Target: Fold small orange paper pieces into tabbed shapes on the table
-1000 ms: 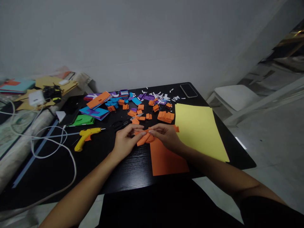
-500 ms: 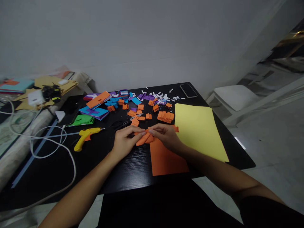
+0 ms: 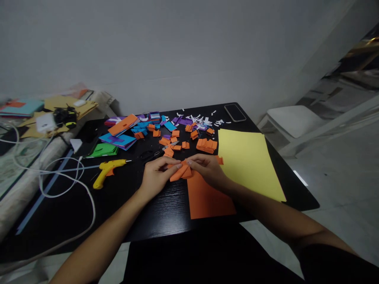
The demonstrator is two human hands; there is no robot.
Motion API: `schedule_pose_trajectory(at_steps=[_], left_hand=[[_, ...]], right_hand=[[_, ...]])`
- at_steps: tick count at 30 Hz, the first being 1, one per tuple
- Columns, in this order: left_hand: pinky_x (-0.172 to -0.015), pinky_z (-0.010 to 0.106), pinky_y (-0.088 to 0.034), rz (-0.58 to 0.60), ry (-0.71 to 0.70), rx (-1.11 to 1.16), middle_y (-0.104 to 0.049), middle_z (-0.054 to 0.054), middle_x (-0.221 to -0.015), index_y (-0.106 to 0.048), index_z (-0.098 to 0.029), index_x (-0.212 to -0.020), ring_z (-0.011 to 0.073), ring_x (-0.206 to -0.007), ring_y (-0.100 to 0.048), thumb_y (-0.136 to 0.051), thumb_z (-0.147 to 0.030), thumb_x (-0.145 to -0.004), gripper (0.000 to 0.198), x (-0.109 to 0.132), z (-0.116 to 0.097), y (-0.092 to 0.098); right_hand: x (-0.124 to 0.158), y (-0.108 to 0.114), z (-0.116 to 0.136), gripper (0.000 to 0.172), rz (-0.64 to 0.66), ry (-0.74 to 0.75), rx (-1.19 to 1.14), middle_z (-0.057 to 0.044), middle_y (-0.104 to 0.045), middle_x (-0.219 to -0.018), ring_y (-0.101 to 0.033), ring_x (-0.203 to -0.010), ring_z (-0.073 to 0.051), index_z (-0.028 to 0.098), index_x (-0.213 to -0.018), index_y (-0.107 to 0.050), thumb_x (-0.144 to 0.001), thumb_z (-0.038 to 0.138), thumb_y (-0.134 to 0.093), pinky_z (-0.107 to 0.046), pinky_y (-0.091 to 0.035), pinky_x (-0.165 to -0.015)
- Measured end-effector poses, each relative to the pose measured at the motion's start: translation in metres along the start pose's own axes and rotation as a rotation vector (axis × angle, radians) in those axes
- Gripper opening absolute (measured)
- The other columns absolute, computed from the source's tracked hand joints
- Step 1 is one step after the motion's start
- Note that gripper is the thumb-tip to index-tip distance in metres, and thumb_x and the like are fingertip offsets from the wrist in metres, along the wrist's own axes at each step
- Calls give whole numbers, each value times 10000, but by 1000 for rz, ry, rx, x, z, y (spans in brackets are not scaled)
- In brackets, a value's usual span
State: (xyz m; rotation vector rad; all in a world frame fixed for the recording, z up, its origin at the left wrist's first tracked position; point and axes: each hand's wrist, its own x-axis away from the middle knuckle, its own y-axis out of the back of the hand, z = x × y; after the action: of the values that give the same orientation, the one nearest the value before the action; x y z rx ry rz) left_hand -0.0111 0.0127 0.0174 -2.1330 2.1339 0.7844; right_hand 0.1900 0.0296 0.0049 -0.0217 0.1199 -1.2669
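My left hand [image 3: 156, 173] and my right hand [image 3: 207, 169] meet over the black table [image 3: 160, 213], both pinched on a folded orange paper piece [image 3: 181, 172]. The piece sits at the far edge of a flat orange sheet [image 3: 207, 197]. Just beyond my fingers lie several small folded orange pieces [image 3: 206, 144] and a pair of black scissors [image 3: 149, 154].
A large yellow sheet [image 3: 248, 161] lies to the right. A yellow glue gun [image 3: 107, 169] with white cable [image 3: 71, 185] is at left. Blue, purple, orange and green paper stacks [image 3: 118, 136] and white scraps fill the back. A phone [image 3: 235, 112] rests at the far corner.
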Motion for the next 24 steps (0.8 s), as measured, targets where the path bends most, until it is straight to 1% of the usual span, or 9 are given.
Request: schedule_pose_trajectory(at_steps=[5,12,14,17,20,24], left_hand=[[-590,238,-533,-11,13,28,-797,43,-814,-813,-201,-850,148,-671,-697,-820,-273,-782,99,-1,-1,0],[-527,211,-481,-17,57,45,-780,29,-764,-816,-203,-842,115,-592,-637,-827,-271,-767,102,-1,-1,0],[-513,207,-475,-18,90,75,-768,25,-733,-814,-200,-832,109,-570,-622,-840,-282,-749,119,-1,0,0],[-534,219,-511,-10,162,176,-763,27,-719,-806,-188,-814,122,-583,-648,-864,-302,-717,161,-3,2,-1],[-557,234,-543,6,247,276,-762,30,-699,-794,-171,-801,138,-595,-677,-891,-325,-682,218,-4,1,-1],[-590,246,-571,27,335,353,-765,27,-690,-782,-158,-778,147,-608,-698,-921,-339,-631,271,-6,-3,-1]], right_hand=[[0,1,-2,186,26,-24,-40,-32,-802,-945,-753,-897,-190,240,-913,-766,-781,369,-794,-358,-608,-844],[0,3,0,154,11,-47,-23,-23,-802,-934,-739,-874,-184,248,-911,-774,-791,342,-756,-362,-594,-848],[0,3,0,151,10,-56,-32,-21,-796,-908,-732,-851,-182,244,-913,-777,-785,321,-750,-357,-585,-834],[1,3,0,158,23,-60,-62,-18,-784,-883,-720,-835,-181,235,-920,-779,-780,303,-751,-351,-572,-828],[1,3,2,175,36,-50,-77,-20,-772,-885,-705,-841,-177,222,-928,-784,-782,318,-767,-342,-558,-828],[1,3,5,199,49,-38,-93,-21,-742,-822,-660,-767,-155,191,-894,-789,-811,369,-760,-317,-537,-763]])
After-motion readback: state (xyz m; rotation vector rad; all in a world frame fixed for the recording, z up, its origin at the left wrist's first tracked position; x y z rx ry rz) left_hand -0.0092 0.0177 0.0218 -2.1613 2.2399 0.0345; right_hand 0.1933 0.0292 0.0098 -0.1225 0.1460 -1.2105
